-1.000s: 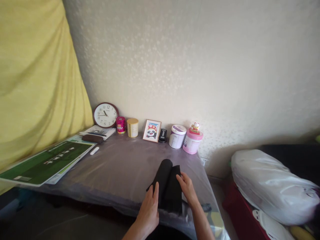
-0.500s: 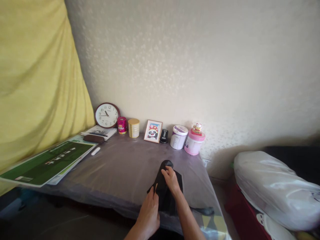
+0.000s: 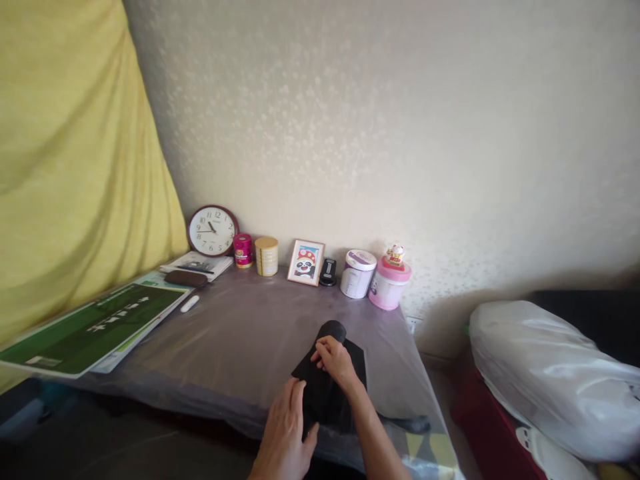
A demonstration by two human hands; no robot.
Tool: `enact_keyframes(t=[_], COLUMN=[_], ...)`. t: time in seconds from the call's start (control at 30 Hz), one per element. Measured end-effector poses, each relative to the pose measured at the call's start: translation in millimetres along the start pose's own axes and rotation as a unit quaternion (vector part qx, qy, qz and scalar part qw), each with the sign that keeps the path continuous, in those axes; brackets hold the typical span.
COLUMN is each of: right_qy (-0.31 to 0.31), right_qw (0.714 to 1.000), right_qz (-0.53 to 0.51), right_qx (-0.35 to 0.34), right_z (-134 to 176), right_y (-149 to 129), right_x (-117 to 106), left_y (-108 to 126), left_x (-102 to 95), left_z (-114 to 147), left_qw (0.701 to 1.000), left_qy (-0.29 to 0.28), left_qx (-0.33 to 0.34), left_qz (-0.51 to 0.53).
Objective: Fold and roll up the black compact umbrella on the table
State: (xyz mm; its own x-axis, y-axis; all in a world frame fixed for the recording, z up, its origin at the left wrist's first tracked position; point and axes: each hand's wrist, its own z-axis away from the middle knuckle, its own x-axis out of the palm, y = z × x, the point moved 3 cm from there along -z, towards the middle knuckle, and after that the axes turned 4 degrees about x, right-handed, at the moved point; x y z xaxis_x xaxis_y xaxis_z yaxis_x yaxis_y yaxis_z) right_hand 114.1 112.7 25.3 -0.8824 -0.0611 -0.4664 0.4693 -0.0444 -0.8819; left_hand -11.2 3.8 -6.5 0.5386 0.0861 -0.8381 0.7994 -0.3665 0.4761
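A black cloth item [image 3: 320, 393] lies near the table's front edge, with a rounded end pointing away from me and loose flaps at its sides; its exact kind is unclear. My right hand [image 3: 334, 363] rests over its middle, fingers curled and pinched together at the cloth. At its left edge is my left hand [image 3: 290, 420], thumb and fingers apart and touching the fabric. A dark, elongated piece [image 3: 413, 424] lies to the right of my right forearm, partly hidden.
Along the wall stand a clock [image 3: 213, 230], tins [image 3: 267, 257], a panda picture [image 3: 306, 263] and lidded tubs [image 3: 358, 275]. Green sheets [image 3: 100, 327] lie at the left beside a yellow curtain [image 3: 75, 167]. A white plastic bag [image 3: 545, 373] bulges beyond the table's right edge.
My left hand has loosened from a closed grip, its thumb now apart from the fingers. My right hand has shifted slightly left and nearer on the black cloth.
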Motion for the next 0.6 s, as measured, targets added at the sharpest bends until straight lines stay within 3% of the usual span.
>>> enact_keyframes(t=[0.1,0.2,0.37,0.6], right_qy=[0.004,0.013,0.028,0.049], right_qw=[0.999,0.997,0.991,0.980], right_qz=[0.030,0.066,0.122,0.158], right_qx=[-0.024,-0.035,-0.051,-0.112], right_z=[3,6,9,25], right_y=[-5,-9,-12,-13], right_x=[0,0,3,2], left_y=[12,17,6,7], left_x=[-11.2,-11.4,0.5,20.3], left_z=[-7,-14,-14,-16], left_qw=[0.997,0.994,0.998,0.998], left_qy=[0.042,0.011,-0.021,-0.036], left_qx=[0.062,0.107,0.043,0.047], left_qz=[-0.024,-0.036,-0.032,-0.007])
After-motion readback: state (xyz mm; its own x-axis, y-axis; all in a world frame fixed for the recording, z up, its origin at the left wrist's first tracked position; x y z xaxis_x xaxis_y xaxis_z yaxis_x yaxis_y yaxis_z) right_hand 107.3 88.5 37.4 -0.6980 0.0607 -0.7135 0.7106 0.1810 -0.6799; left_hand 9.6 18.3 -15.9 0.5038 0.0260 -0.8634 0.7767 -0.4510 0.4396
